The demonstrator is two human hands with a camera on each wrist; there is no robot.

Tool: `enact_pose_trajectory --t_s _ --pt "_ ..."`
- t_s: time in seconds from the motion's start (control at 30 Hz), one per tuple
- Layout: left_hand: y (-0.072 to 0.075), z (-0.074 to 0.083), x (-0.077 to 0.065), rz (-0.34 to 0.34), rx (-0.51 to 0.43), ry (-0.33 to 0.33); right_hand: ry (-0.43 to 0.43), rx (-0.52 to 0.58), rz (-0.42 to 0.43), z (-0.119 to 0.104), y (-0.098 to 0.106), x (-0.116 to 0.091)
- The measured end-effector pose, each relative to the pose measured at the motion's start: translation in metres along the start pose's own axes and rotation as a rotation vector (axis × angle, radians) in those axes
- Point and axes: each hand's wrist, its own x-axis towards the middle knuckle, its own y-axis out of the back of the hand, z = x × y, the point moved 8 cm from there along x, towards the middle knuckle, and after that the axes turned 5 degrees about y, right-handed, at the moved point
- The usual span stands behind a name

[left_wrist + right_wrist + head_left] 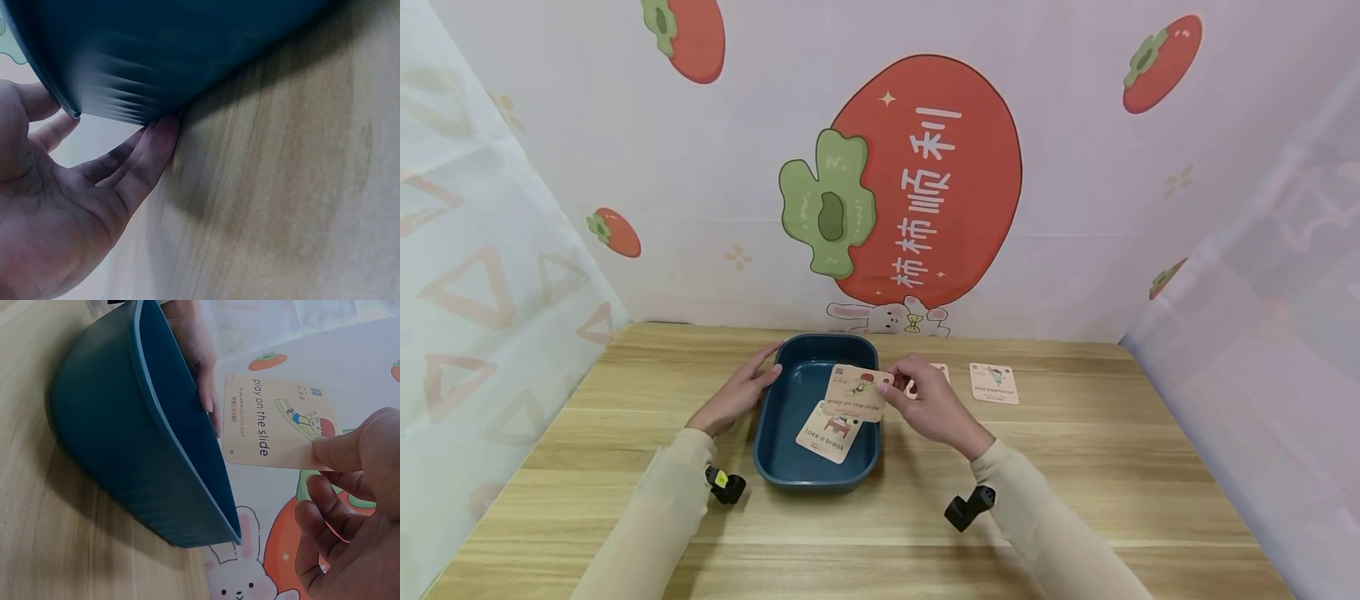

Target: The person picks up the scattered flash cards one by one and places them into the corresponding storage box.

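Observation:
My right hand [931, 402] pinches a card [859, 392] between thumb and fingers, raised over the right side of a dark blue plastic bin [763, 446]. The held card reads "play on the slide" and carries a picture of a child on a slide. Inside the bin lies another card [827, 435], marked "take a break", its top partly hidden by the held one. At the bin's far left corner, my left hand [741, 392] holds the wall. Its thumb [39, 100] is at the rim, while the other fingers [147, 164] press the outside low near the tabletop.
Right of the bin, a "play badminton" card [993, 384] lies on the wooden table [1075, 467]. One more card [942, 372] shows partly behind my right hand. A cloth backdrop [1060, 283] with persimmon prints stands along the table's back edge.

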Motion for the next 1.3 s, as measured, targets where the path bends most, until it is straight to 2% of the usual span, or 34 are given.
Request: enact_pose_trajectory --t_s 0.4,0.9,1.3 --pt "0.000 -0.001 0.003 0.006 0.015 -0.004 -0.061 0.012 -0.047 0.008 -0.014 -0.003" --pt "0.000 0.002 0.002 -0.007 0.015 -0.015 -0.039 -0.001 -0.087 0.012 -0.022 -0.006" --pt "0.001 -0.002 0.002 0.001 0.006 -0.001 -0.063 0.003 -0.126 0.013 -0.027 -0.009"
